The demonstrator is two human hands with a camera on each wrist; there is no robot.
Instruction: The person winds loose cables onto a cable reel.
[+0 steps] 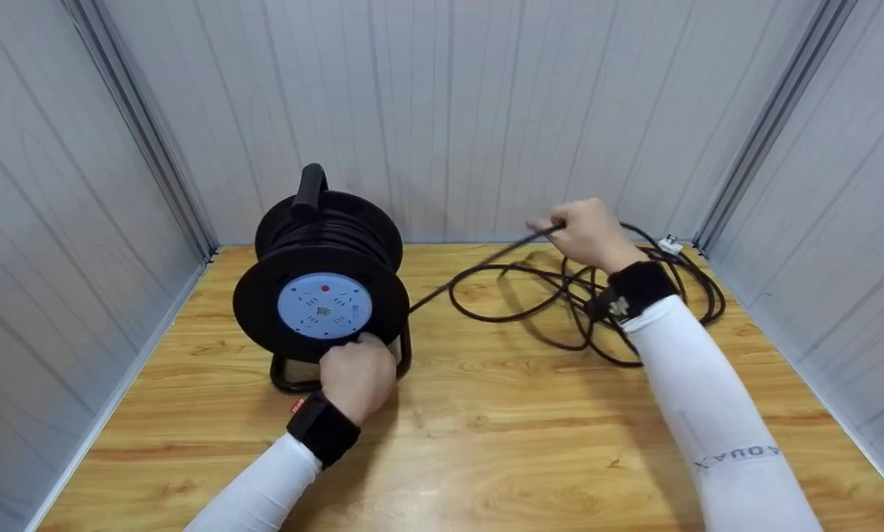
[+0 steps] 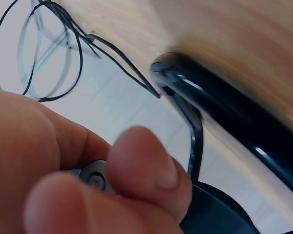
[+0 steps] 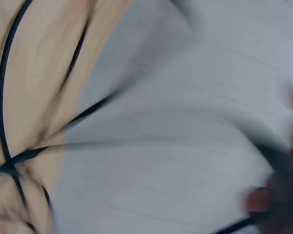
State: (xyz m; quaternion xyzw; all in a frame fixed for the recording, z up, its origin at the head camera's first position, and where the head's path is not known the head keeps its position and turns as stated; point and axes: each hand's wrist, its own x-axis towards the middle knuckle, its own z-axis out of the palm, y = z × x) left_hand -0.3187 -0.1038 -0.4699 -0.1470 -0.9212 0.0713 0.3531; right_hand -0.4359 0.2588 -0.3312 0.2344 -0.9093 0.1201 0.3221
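Note:
A black cable reel [image 1: 256, 299] stands upright on the left of the wooden table, its round blue socket panel [image 1: 324, 304] facing me. At the panel's lower right edge is my left hand [image 1: 359, 375], fingers curled. The left wrist view shows those fingers pinching a small grey round knob [image 2: 95, 180], mostly covered by them. To the right, raised above the table, my right hand [image 1: 588, 233] grips the black cable [image 1: 516, 244], which runs in a straight slant down to the reel. Motion blurs the fingers and cable in the right wrist view.
Loose cable loops [image 1: 488, 319] lie on the table's right side beneath my right arm. A white plug [image 1: 670, 244] rests among them near the back wall. The reel's tubular stand [image 1: 294, 387] and top handle [image 1: 310, 191] stick out. Pale panel walls enclose three sides.

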